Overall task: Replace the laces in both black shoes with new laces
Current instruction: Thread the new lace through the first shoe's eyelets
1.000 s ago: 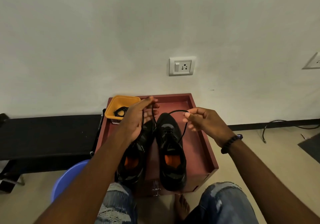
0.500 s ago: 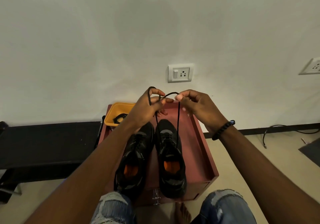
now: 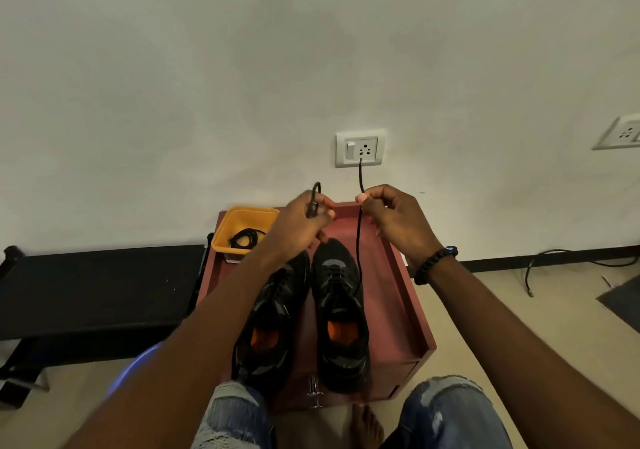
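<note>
We pinch the black lace [image 3: 359, 240] in our right hand [image 3: 398, 221]; it runs taut down to the right shoe [image 3: 341, 313], its tip poking above. Our left hand [image 3: 301, 221] grips the other end, looped over the left shoe [image 3: 273, 317].

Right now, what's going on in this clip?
A person is lacing the right-hand black shoe on a red tray. The right hand pinches one end of the black lace, which runs down to the shoe; the left hand grips the other end. More laces lie in the yellow tub.
</note>
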{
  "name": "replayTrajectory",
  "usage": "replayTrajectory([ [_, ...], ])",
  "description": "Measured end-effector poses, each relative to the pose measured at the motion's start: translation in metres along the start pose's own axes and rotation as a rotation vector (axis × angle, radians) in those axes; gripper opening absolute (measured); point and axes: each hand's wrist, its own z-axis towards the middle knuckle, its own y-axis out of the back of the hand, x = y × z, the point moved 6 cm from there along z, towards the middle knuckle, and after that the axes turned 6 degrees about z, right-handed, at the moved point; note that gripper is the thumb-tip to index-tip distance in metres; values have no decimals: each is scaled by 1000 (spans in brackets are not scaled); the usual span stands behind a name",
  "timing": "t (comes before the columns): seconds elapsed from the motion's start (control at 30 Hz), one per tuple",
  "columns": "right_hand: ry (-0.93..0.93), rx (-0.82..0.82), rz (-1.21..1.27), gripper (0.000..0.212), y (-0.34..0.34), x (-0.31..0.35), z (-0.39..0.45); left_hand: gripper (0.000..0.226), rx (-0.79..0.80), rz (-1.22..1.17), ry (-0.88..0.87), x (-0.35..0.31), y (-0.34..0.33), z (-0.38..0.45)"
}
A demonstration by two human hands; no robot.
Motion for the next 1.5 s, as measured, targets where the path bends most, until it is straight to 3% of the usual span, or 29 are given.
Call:
replayTrajectory([
  [0.13,-35,32,-374,12,-11,-44,0,16,124,454,38,39,-23,-3],
  [0.2,-142,88,-438,32,-13,-79,-10,30,202,809,130,71,-28,-10],
  [0.27,-195,162,-419,55,-16,-106,-27,47,110,1003,197,86,-20,-24],
  [0.37,-179,338,-488,55,-26,-138,-51,54,-162,904,-10,81,-17,-46],
  [0.4,-180,379,-500,49,-28,-145,-57,51,-157,814,-104,81,-23,-52],
  [0.47,-205,389,-471,38,-26,-154,-63,47,77,621,-143,89,-47,-62],
  [0.53,-180,367,-486,32,-22,-156,-64,45,316,503,-8,107,-74,-68],
  [0.63,-147,342,-520,19,-15,-156,-62,25,310,360,173,127,-78,-61],
  [0.7,-139,339,-510,13,-8,-157,-58,14,271,346,184,131,-72,-55],
  [0.83,-129,336,-502,13,2,-156,-58,28,240,398,133,130,-55,-52],
  [1.2,-134,293,-528,9,9,-152,-58,25,171,474,90,129,-50,-55],
  [1.5,-145,265,-589,30,7,-147,-57,23,151,554,96,121,-48,-53],
])
